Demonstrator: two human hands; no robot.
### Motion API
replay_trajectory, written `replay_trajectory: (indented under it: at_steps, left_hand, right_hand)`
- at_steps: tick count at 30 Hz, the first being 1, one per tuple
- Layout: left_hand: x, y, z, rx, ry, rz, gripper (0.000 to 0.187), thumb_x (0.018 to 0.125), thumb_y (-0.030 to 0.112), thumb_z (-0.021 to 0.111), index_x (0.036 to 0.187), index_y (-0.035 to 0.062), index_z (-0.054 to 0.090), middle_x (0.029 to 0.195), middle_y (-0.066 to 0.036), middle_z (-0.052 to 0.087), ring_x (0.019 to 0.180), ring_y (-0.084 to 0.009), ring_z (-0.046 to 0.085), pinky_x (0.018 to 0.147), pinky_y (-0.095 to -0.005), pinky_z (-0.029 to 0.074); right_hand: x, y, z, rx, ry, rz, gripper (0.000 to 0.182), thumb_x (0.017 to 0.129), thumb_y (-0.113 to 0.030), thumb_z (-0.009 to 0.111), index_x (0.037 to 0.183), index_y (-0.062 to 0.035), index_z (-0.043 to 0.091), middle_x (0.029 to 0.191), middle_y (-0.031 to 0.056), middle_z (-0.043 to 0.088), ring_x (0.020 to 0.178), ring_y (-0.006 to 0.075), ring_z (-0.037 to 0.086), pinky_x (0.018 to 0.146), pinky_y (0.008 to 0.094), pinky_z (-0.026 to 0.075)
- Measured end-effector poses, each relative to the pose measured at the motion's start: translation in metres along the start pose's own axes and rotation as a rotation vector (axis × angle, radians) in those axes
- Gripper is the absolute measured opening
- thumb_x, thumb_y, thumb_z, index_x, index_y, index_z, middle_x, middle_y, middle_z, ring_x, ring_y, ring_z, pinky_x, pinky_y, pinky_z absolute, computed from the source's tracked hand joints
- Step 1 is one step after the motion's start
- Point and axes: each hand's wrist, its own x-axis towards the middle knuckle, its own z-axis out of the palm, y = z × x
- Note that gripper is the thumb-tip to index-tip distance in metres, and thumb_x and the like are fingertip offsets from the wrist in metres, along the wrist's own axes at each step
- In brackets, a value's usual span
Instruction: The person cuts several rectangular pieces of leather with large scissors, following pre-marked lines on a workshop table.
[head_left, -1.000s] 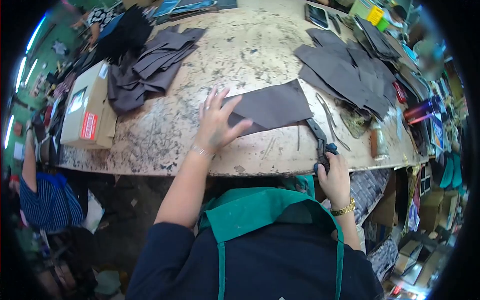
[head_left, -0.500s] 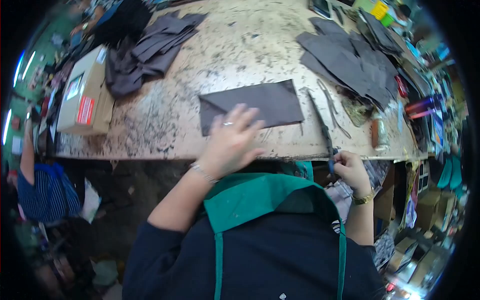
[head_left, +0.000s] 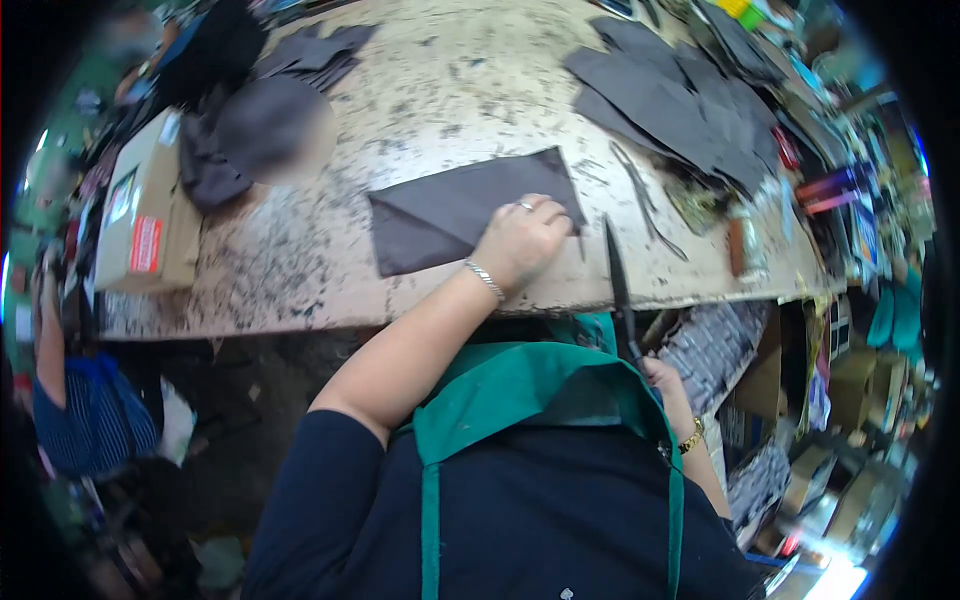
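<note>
As the dark cloth lies on the table, here's the left hand over its right end, fingers bunched, pinch unclear, the right hand curling its fingers round the scissors

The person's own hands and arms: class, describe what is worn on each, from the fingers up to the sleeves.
The left hand wears a ring and a silver-coloured bracelet. The right hand has a gold-coloured wristband; watch or bracelet is unclear. Neither is gloved. Short, dark sleeves cover the upper arms.
</note>
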Motion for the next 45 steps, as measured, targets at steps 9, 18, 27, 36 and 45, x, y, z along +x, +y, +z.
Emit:
replay_trajectory:
  at_steps: [9,18,27,36,45]
  left_hand:
    - [0.003,0.003,0.000,0.078,0.137,0.072,0.014,0.072,0.009,0.062,0.086,0.0080,0.061,0.096,-0.004,0.059,0.100,-0.0238,0.055,0.079,-0.0352,0.045]
    - [0.002,0.005,-0.002,0.088,0.130,0.101,0.016,0.070,0.007,0.062,0.086,0.0064,0.061,0.095,-0.005,0.058,0.098,-0.0242,0.055,0.079,-0.0352,0.046]
    - [0.003,0.005,-0.002,0.037,0.140,0.108,0.016,0.070,0.005,0.061,0.086,0.0043,0.060,0.093,-0.008,0.058,0.096,-0.0265,0.056,0.078,-0.0354,0.047]
    - [0.002,0.004,-0.002,-0.023,0.152,0.138,0.016,0.072,0.005,0.060,0.088,0.0022,0.059,0.094,-0.009,0.058,0.095,-0.0267,0.057,0.078,-0.0353,0.048]
    - [0.000,0.004,-0.003,-0.106,0.140,0.187,0.016,0.072,0.003,0.060,0.088,0.0014,0.058,0.095,-0.011,0.058,0.092,-0.0283,0.058,0.078,-0.0358,0.048]
  right_hand:
    - [-0.006,-0.014,0.010,0.004,-0.060,0.133,0.028,0.080,-0.029,0.064,0.081,-0.0026,0.053,0.069,-0.0037,0.051,0.062,0.0035,0.045,0.053,0.0204,0.039]
    - [0.031,-0.023,0.017,-0.120,-0.003,0.116,0.056,0.070,-0.054,0.066,0.075,0.0003,0.056,0.060,0.0005,0.052,0.055,0.0073,0.049,0.048,0.0225,0.039]
    - [0.026,-0.035,0.030,-0.177,0.085,0.131,0.048,0.071,-0.047,0.070,0.070,-0.0008,0.057,0.057,0.0001,0.052,0.053,0.0061,0.048,0.047,0.0230,0.040]
    - [0.028,-0.036,0.031,-0.193,0.139,0.080,0.046,0.071,-0.045,0.071,0.063,-0.0028,0.053,0.054,-0.0005,0.050,0.050,0.0057,0.046,0.045,0.0235,0.039]
    - [0.043,-0.039,0.034,-0.193,0.117,0.147,0.048,0.072,-0.047,0.068,0.061,-0.0036,0.052,0.051,-0.0016,0.046,0.047,0.0055,0.044,0.042,0.0227,0.037]
